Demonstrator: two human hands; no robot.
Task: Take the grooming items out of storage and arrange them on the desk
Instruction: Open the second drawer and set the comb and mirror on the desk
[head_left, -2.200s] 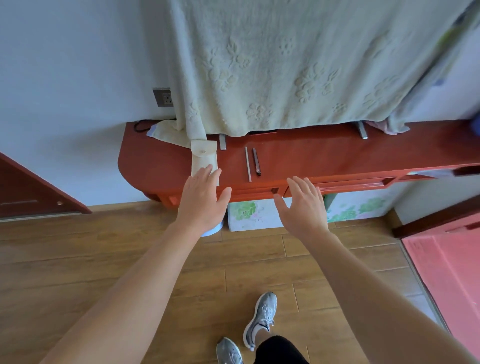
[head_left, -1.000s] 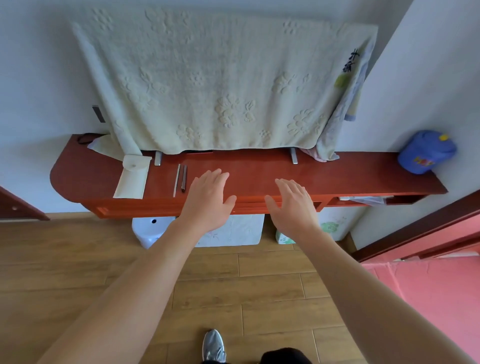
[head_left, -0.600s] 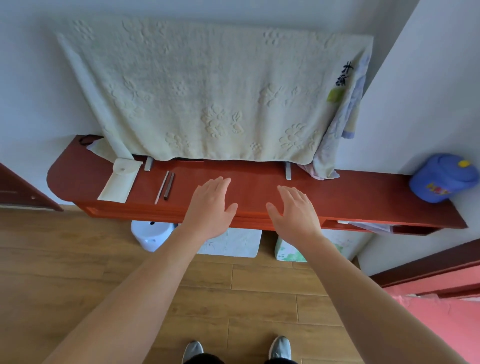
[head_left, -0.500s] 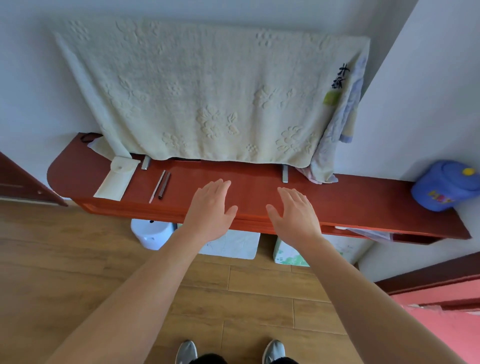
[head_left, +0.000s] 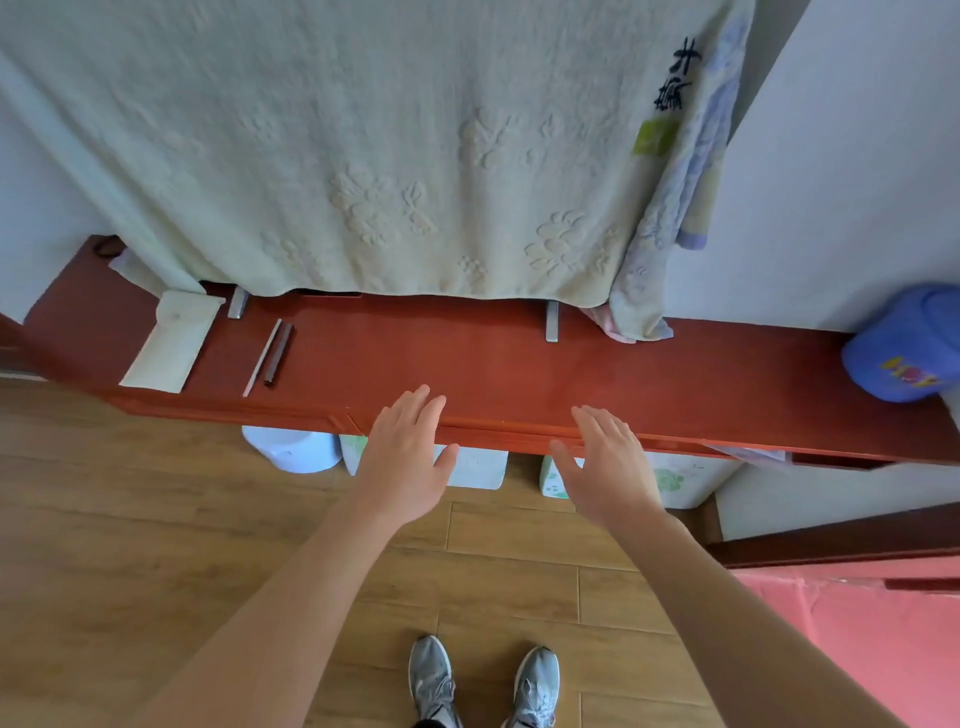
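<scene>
Grooming items lie at the left of the glossy red wooden worktop: a flat cream pouch and two thin sticks just beside it. Left hand and right hand hover flat, fingers spread, empty, over the front edge. An embossed towel hangs behind.

Desk mid bare; pouch + two sticks left, blue tub far right.
</scene>
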